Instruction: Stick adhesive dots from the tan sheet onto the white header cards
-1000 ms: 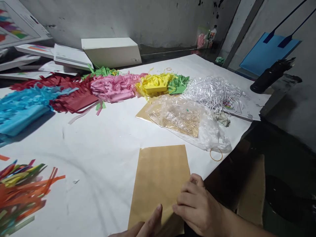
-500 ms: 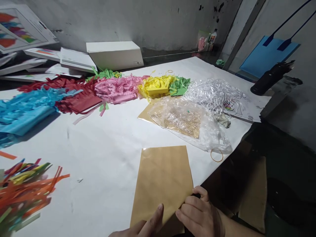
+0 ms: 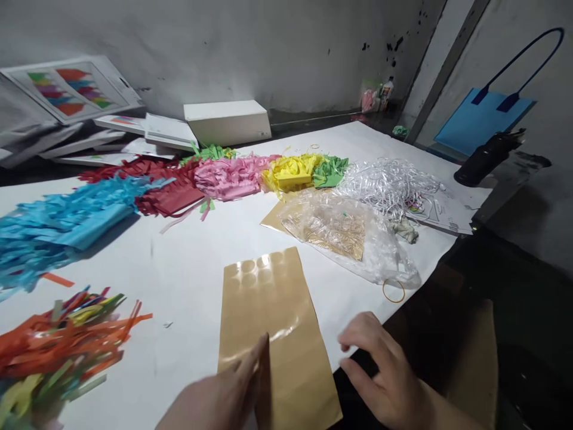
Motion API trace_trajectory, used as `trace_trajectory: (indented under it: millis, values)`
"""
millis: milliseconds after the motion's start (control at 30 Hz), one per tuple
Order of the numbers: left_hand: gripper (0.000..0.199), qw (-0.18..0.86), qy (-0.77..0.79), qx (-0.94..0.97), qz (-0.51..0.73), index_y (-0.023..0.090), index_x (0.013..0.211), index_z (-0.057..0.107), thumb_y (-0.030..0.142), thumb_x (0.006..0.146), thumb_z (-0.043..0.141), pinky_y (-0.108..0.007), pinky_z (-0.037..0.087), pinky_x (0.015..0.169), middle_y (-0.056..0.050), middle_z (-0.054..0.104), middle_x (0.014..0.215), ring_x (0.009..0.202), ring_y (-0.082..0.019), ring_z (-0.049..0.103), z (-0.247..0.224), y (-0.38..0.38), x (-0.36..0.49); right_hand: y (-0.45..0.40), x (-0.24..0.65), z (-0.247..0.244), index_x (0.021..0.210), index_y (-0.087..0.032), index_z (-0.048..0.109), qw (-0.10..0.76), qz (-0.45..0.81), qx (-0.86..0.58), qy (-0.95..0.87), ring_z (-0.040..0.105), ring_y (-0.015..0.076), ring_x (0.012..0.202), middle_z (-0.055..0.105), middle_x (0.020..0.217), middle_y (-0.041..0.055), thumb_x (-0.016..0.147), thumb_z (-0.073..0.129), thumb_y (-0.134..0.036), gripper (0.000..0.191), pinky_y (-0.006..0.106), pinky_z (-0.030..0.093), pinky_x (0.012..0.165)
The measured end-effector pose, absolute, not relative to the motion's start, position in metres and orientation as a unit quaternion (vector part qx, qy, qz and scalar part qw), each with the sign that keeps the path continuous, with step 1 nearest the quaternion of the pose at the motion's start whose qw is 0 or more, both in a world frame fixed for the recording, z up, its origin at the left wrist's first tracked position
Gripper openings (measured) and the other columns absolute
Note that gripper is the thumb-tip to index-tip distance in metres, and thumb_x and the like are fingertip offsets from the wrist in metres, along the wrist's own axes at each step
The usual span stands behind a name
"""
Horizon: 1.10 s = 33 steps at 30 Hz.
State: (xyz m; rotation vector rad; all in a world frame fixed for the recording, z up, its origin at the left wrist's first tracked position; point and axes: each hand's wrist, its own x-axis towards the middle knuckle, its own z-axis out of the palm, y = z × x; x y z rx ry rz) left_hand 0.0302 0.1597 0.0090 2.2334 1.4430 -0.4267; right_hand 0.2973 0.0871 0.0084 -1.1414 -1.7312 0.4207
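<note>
A glossy brown sheet point(image 3: 286, 316) lies on the white-covered table, with faint round outlines near its top edge. My left hand point(image 3: 224, 382) is over the sheet's lower left part, its index finger pointing forward on it; the hand is blurred and its other fingers are partly hidden. To the right of the sheet, my right hand point(image 3: 380, 370) hovers by the table edge, thumb and fingers curved with a gap between them, holding nothing.
Fringed paper bundles, blue point(image 3: 76, 221), red point(image 3: 170, 197), pink point(image 3: 235, 177) and yellow point(image 3: 293, 170), run across the back. A clear plastic bag point(image 3: 349, 230) and white strings point(image 3: 389, 182) are at right. Orange strips point(image 3: 80, 337) lie at left.
The brown sheet has shifted left and turned, now showing round outlines. My right hand has let go of its edge and moved right. The view has tilted slightly upward and left.
</note>
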Motion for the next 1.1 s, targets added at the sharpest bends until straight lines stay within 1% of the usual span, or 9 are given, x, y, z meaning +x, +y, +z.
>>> trace_trajectory:
  millis: [67,133,200,300,400,533,700,867,1100]
  values:
    - [0.06,0.201,0.552,0.801,-0.115,0.023,0.153,0.043,0.026,0.094,0.033,-0.038,0.053,0.069,-0.012,0.082,0.089,0.08,-0.031,0.078,0.027,0.189,0.026,0.118,0.29,0.012,0.111,-0.021,0.06,0.482,0.219,-0.477,-0.702,0.06,0.0197,0.082,0.06,0.093,0.005,0.095,0.057,-0.018,0.016,0.033,0.052,0.071]
    - [0.056,0.206,0.589,0.782,0.007,0.019,0.139,0.06,0.041,0.091,0.041,-0.032,0.05,0.066,-0.005,0.079,0.073,0.071,-0.027,0.075,0.052,0.214,0.013,0.145,0.284,0.015,0.098,-0.022,0.064,0.496,0.243,-0.493,-0.672,0.061,0.0201,0.086,0.059,0.096,0.0054,0.094,0.063,-0.025,0.005,0.029,0.052,0.066]
    - [0.055,0.192,0.622,0.747,0.131,0.017,0.114,0.073,0.054,0.087,0.042,-0.029,0.049,0.07,-0.004,0.079,0.079,0.076,-0.024,0.073,0.078,0.226,-0.007,0.16,0.281,0.021,0.089,-0.022,0.065,0.523,0.246,-0.481,-0.659,0.061,0.0219,0.092,0.06,0.096,0.0058,0.094,0.065,-0.027,0.007,0.031,0.053,0.071]
    - [0.055,0.167,0.682,0.668,0.248,0.017,0.098,0.071,0.062,0.088,0.04,-0.028,0.049,0.075,-0.002,0.077,0.087,0.087,-0.023,0.07,0.107,0.212,-0.033,0.16,0.279,0.036,0.087,-0.023,0.065,0.573,0.283,-0.425,-0.64,0.061,0.0217,0.088,0.064,0.088,0.0046,0.095,0.068,-0.028,0.01,0.036,0.052,0.079]
    - [0.043,0.202,0.689,0.618,0.319,0.021,0.087,0.07,0.061,0.083,0.053,-0.027,0.046,0.069,0.0,0.072,0.077,0.077,-0.021,0.066,0.113,0.181,-0.035,0.143,0.264,0.056,0.081,-0.022,0.066,0.599,0.423,-0.357,-0.579,0.059,0.0184,0.074,0.062,0.077,0.0028,0.091,0.074,-0.039,0.021,0.031,0.05,0.067]
    - [0.036,0.238,0.676,0.603,0.35,0.023,0.072,0.065,0.055,0.083,0.056,-0.027,0.04,0.063,0.002,0.064,0.064,0.066,-0.018,0.057,0.101,0.156,-0.016,0.129,0.211,0.074,0.075,-0.02,0.068,0.476,0.603,-0.3,-0.566,0.051,0.0125,0.056,0.06,0.066,-0.0009,0.082,0.08,-0.048,0.031,0.024,0.042,0.05]
    - [0.045,0.285,0.679,0.569,0.367,0.023,0.067,0.054,0.063,0.087,0.05,-0.026,0.033,0.057,0.005,0.048,0.058,0.06,-0.016,0.045,0.077,0.143,-0.011,0.142,0.173,0.067,0.075,-0.019,0.071,0.419,0.464,-0.402,-0.669,0.057,0.0142,0.07,0.066,0.072,-0.0008,0.082,0.071,-0.019,0.007,0.026,0.042,0.064]
    - [0.049,0.356,0.668,0.538,0.37,0.024,0.067,0.049,0.069,0.086,0.051,-0.026,0.032,0.057,0.006,0.043,0.059,0.061,-0.015,0.041,0.053,0.133,-0.018,0.144,0.182,0.048,0.074,-0.018,0.071,0.381,0.481,-0.416,-0.672,0.056,0.0141,0.068,0.065,0.071,-0.0016,0.08,0.072,-0.019,0.006,0.025,0.04,0.062]
    - [0.049,0.378,0.664,0.521,0.38,0.024,0.069,0.049,0.07,0.085,0.053,-0.026,0.031,0.06,0.006,0.043,0.062,0.064,-0.016,0.04,0.048,0.131,-0.02,0.137,0.182,0.043,0.075,-0.018,0.07,0.364,0.465,-0.433,-0.681,0.057,0.014,0.068,0.066,0.072,-0.002,0.079,0.072,-0.014,0.006,0.024,0.04,0.062]
